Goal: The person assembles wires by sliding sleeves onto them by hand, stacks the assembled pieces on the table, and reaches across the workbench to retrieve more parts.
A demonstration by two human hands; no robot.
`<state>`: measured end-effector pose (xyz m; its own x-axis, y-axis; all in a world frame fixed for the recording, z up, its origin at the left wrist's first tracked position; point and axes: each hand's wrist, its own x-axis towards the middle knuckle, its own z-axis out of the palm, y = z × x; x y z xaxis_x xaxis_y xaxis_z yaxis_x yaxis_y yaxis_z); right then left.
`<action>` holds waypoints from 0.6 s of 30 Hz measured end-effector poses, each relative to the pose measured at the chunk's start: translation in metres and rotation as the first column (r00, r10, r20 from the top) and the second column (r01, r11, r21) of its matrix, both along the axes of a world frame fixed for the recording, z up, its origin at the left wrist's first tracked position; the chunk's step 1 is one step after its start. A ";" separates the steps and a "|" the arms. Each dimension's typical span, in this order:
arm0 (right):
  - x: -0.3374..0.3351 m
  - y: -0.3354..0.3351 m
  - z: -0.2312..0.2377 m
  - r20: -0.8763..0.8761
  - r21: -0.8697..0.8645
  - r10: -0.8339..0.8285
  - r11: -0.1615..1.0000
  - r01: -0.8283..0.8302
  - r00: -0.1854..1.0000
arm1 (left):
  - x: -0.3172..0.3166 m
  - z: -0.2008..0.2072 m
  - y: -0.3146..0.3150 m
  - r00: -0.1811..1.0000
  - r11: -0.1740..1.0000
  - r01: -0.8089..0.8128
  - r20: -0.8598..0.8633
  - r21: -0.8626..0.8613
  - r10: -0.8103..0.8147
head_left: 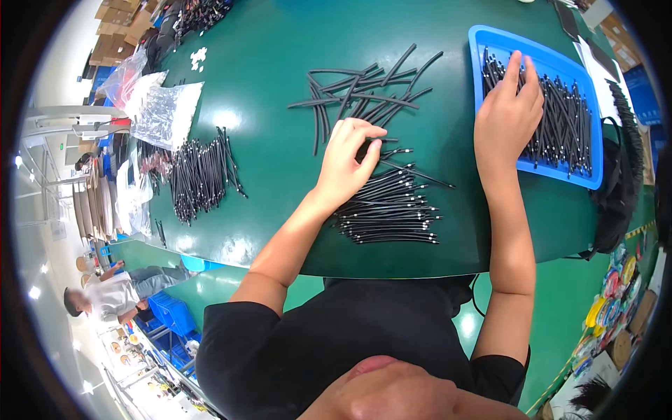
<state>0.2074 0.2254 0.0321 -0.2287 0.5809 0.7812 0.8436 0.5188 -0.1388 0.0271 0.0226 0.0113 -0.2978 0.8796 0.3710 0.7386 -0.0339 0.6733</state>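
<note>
My left hand [348, 159] is curled, thumb near forefinger, with a short black tube end [392, 140] jutting out at the fingertips; the rest of that tube is hidden. Beyond it lies a loose heap of plain black tubes [360, 91]. Just below the hand, a neat stack of black cables [388, 217] with shiny end fittings lies near the table edge, a few of them askew at its top. My right hand [509, 115] is over the blue tray [598, 150], two fingers stretched out, above many black cables [563, 129] with metal ends.
At the left stands another bundle of black cables [199, 175], beside clear plastic bags [164, 115]. Small white pieces [199, 59] lie farther back on the green table [259, 42]. A black bag [616, 189] hangs by the right edge. A person [112, 297] is away to the left.
</note>
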 end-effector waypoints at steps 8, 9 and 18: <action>-0.034 -0.058 -0.031 -0.065 -0.250 0.759 0.616 -0.747 0.648 | 0.004 0.003 0.001 0.976 0.987 0.129 -0.164 -0.096 -0.143; -0.034 -0.059 -0.036 -0.093 -0.289 0.795 0.555 -0.780 0.600 | 0.003 0.004 0.001 0.966 0.976 0.181 -0.163 -0.119 -0.199; -0.029 -0.057 -0.042 -0.178 -0.335 0.718 0.599 -0.727 0.673 | -0.002 0.012 -0.002 0.917 0.940 0.319 -0.210 -0.122 -0.339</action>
